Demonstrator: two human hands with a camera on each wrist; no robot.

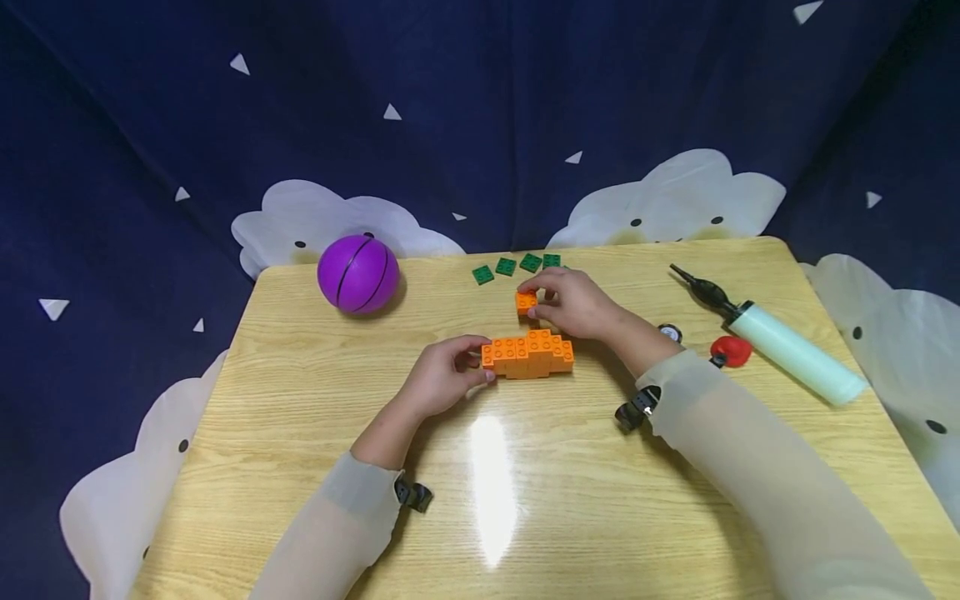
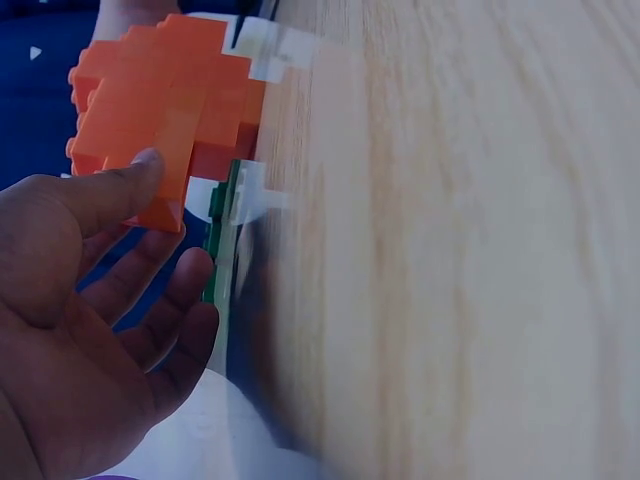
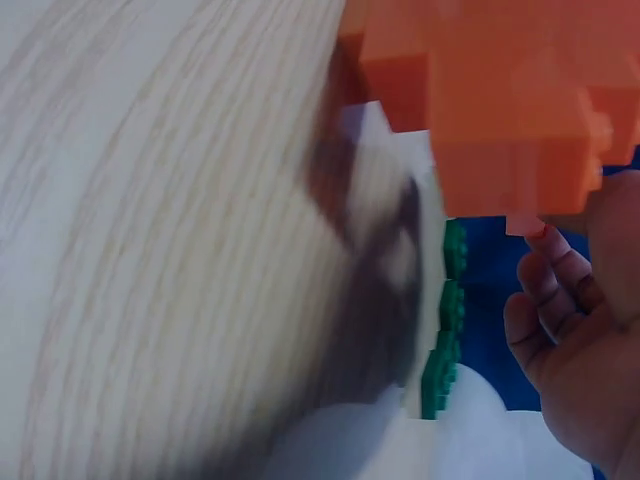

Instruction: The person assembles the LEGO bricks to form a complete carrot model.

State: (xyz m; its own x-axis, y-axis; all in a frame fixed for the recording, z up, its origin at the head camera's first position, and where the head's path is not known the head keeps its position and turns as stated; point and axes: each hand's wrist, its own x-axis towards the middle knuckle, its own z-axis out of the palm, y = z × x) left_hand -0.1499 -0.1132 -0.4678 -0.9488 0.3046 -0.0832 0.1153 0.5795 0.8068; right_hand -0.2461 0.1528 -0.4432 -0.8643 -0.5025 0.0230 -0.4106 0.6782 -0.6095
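An orange block structure [image 1: 528, 357] with stepped sides is in front of the person at mid-table. The left hand [image 1: 441, 377] pinches its left end between thumb and fingers; in the left wrist view the thumb of the left hand [image 2: 90, 300] lies on the orange structure [image 2: 165, 100]. Just behind the structure, the right hand [image 1: 577, 304] pinches a small orange block [image 1: 527, 303], apart from the structure. In the right wrist view the orange structure [image 3: 510, 110] fills the top and partly hides the right hand [image 3: 590, 330].
Several green plates [image 1: 506, 267] lie near the table's back edge. A purple ball [image 1: 358, 273] sits at the back left. To the right are a pump [image 1: 795, 352] with a black nozzle, a red object [image 1: 731, 351] and a small round dial [image 1: 670, 333] beside the right forearm.
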